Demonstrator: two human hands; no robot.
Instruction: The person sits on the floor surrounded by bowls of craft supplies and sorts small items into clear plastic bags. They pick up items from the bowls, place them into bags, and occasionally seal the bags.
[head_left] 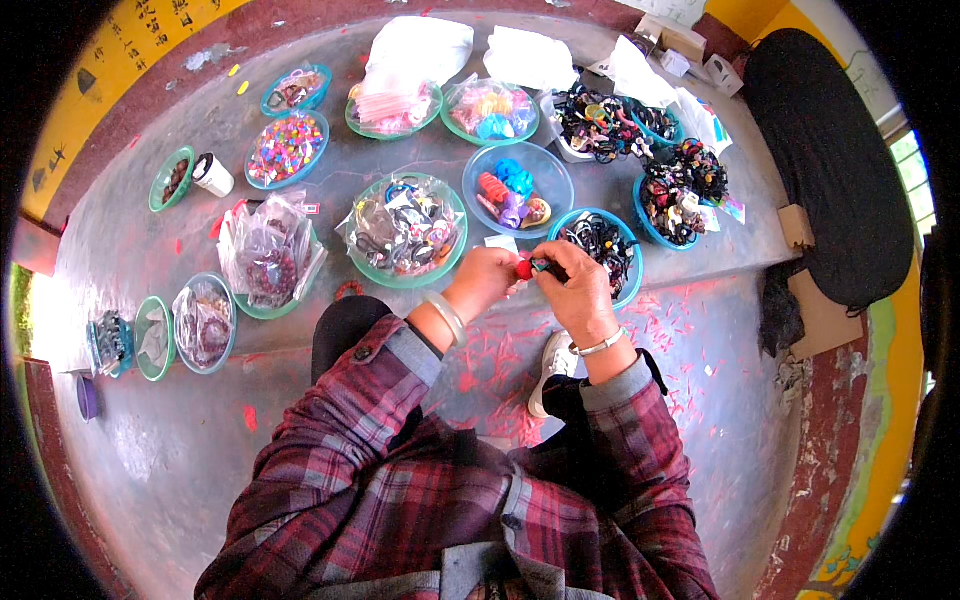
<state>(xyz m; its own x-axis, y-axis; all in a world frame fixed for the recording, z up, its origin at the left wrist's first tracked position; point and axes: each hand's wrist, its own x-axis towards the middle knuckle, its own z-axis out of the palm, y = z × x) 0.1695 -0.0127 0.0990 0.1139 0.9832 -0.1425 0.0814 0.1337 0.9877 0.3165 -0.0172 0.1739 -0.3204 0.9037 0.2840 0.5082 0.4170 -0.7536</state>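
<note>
Both my hands meet in front of me over the floor. My left hand [485, 281] is closed, its fingertips pinching a small round red piece [524, 269]. From the other side my right hand [581, 292] pinches a dark bit with some green, joined to or touching the red piece; it looks like a hair tie, partly hidden by the fingers. Just beyond my right hand is a blue basin [637, 273] of black hair ties [597, 243]. A small white card [500, 243] shows past my fingertips, by a clear blue bowl [474, 200] with colourful pieces.
Left of my hands stands a green basin [458, 245] of bagged hair ties. Further left are a bag of dark red beads [270, 262] and a white cup [212, 175]. White sacks [420, 48] lie at the back, a black cushion-like bundle [825, 170] on the right. Red scraps [665, 335] litter the floor.
</note>
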